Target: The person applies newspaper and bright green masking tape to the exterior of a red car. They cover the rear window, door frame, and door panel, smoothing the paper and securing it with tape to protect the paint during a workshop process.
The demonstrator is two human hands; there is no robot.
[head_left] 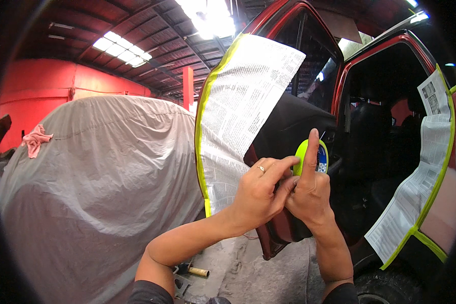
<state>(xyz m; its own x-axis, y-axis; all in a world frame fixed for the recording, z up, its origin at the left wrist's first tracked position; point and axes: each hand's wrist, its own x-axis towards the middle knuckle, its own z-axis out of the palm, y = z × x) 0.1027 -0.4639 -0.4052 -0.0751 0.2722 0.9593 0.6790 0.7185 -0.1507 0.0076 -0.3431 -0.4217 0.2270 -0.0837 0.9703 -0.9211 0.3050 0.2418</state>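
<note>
A roll of bright yellow-green masking tape (301, 151) is held up in front of me, with a blue and white inner face showing. My right hand (311, 195) grips it from below, index finger pointing up across the roll. Fingers pinched, my left hand (261, 190) meets the roll's left edge; any loose tape end between the fingertips is too small to make out. Behind them stands the open door of a dark red vehicle (334, 104). Newspaper (251, 86) covers the door's edge, fixed along its left side by a yellow-green tape strip (201, 116).
More taped newspaper (415, 177) hangs along the body edge right of the door opening, above a tire (390, 289). To the left stands a vehicle under a grey cover (101, 167), a pink cloth (35, 140) on it. A yellowish tube (198, 272) lies on the concrete floor (258, 273).
</note>
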